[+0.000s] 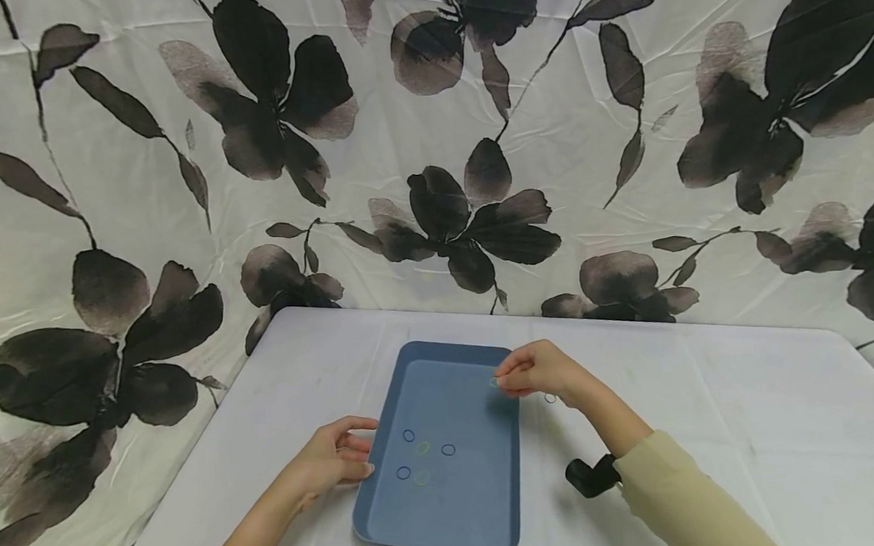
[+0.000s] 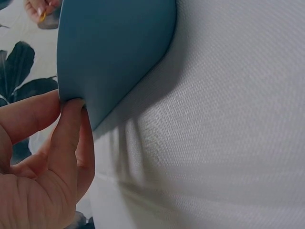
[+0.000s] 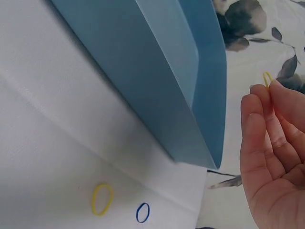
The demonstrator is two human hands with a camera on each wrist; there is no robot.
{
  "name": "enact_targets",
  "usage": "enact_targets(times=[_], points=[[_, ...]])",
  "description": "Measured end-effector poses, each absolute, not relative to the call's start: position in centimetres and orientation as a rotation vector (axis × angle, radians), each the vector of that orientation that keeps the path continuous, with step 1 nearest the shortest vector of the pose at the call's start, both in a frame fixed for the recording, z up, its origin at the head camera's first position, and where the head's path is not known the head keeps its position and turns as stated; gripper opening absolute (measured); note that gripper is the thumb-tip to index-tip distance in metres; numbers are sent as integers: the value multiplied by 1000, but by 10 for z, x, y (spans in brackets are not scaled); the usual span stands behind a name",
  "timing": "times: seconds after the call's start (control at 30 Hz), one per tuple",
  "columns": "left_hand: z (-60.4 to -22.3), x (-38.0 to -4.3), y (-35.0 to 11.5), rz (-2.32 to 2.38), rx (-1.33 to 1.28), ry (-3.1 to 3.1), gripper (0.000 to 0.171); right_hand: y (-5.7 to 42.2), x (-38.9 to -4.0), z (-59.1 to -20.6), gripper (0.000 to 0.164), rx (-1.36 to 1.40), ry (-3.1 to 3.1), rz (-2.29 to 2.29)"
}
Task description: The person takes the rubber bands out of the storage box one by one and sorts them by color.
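Observation:
My left hand (image 1: pixel 335 454) grips the left rim of a blue tray (image 1: pixel 441 536), with thumb and fingertips at its edge in the left wrist view. My right hand (image 1: pixel 544 371) is over the tray's far right corner and pinches a small yellow rubber band (image 3: pixel 265 78) between thumb and fingertips. Inside the tray lie several rubber bands, among them a dark blue band (image 1: pixel 443 450) and a pale yellow band (image 1: pixel 415 478). Beside the tray, under my right forearm, lie a loose yellow band (image 3: pixel 93 200) and a loose blue band (image 3: pixel 137 213).
A white cloth-covered table (image 1: pixel 717 423) carries the tray. Behind it hangs a white sheet with dark flowers (image 1: pixel 441 223). A black wrist mount (image 1: pixel 592 476) shows below my right forearm.

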State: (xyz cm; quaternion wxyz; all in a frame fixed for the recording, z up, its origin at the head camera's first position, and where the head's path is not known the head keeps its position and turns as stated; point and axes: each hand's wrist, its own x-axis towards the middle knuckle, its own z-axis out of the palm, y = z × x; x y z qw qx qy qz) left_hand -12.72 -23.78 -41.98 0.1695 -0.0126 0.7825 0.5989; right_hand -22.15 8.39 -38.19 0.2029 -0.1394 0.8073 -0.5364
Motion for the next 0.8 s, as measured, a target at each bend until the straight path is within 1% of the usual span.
enact_targets(times=[0.13, 0.8], points=[[-422, -127, -238, 1698, -33, 2229, 62, 85, -221, -381, 18, -368, 2255, -1506], [-421, -128, -238, 1712, -22, 2222, 62, 105, -215, -379, 20, -367, 2279, -1488]])
